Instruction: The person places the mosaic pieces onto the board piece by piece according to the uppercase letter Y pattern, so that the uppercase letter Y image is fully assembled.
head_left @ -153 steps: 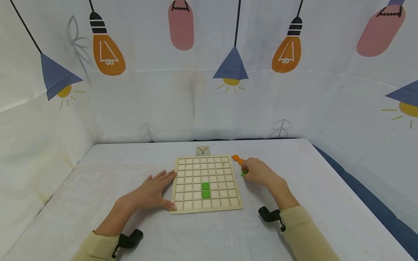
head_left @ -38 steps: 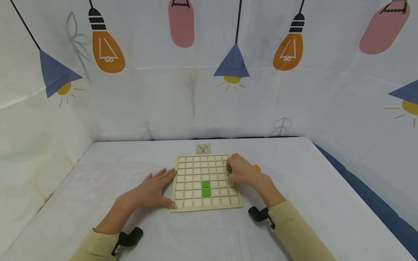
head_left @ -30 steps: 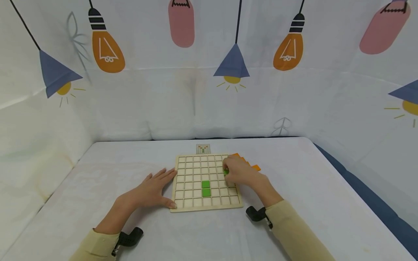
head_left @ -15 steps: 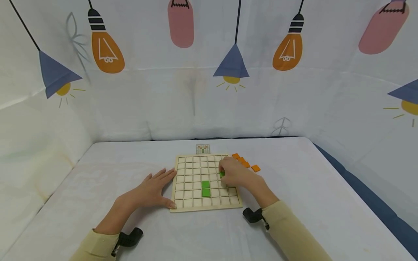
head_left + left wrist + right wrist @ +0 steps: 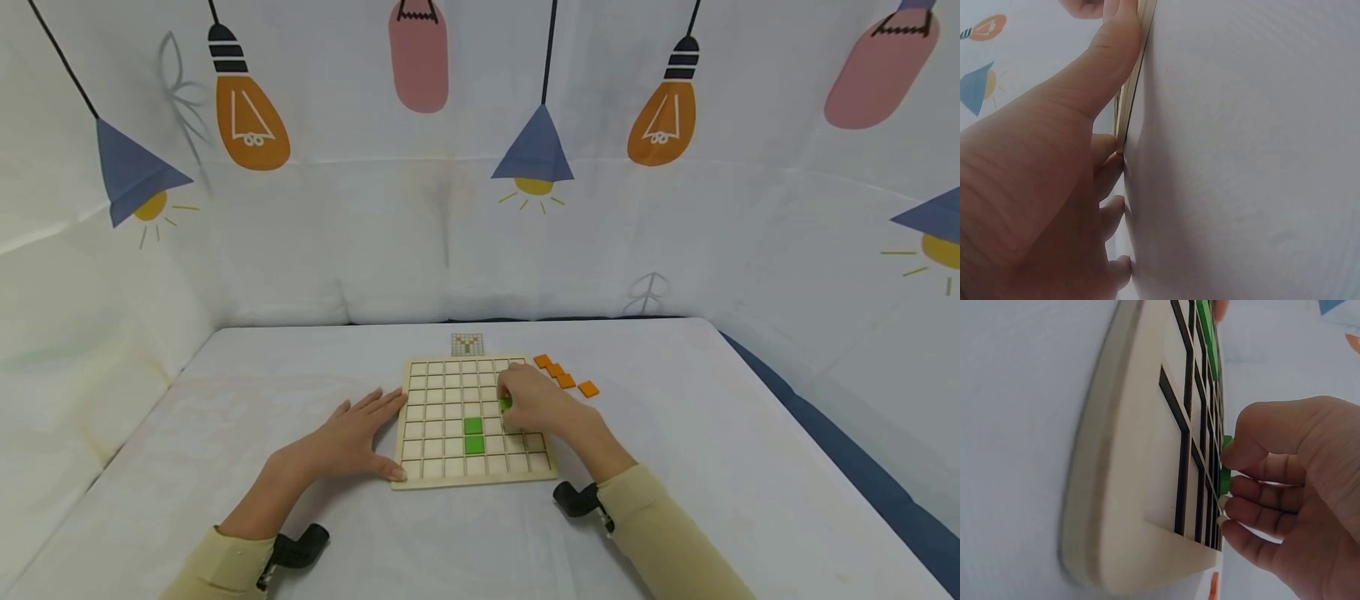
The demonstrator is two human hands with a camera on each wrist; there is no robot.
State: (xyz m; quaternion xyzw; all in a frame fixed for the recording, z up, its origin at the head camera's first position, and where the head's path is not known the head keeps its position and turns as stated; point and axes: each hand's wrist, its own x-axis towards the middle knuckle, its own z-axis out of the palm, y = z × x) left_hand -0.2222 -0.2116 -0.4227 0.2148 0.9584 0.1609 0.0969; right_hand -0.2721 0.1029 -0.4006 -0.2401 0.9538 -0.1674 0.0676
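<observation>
My right hand (image 5: 542, 402) pinches a green square tile (image 5: 506, 404) between thumb and fingers over the right half of a wooden grid board (image 5: 433, 450). In the right wrist view that tile (image 5: 1226, 481) is at the board's surface; whether it sits inside a cell I cannot tell. Two more green tiles (image 5: 473, 435) lie in adjoining cells, one in front of the other, near the board's middle. My left hand (image 5: 333, 446) lies spread at the board's left side, thumb on the near left corner and fingertips against the edge.
Several orange square tiles (image 5: 566, 381) lie on the white table just right of the board's far corner. A small card with a coloured grid pattern (image 5: 467, 344) lies behind the board. A white curtain printed with lamps (image 5: 532, 154) hangs behind the table.
My right hand has picked up the green tile from the table right of the board and carried it leftward over the grid, uncovering orange tiles. The left hand has stayed put.
</observation>
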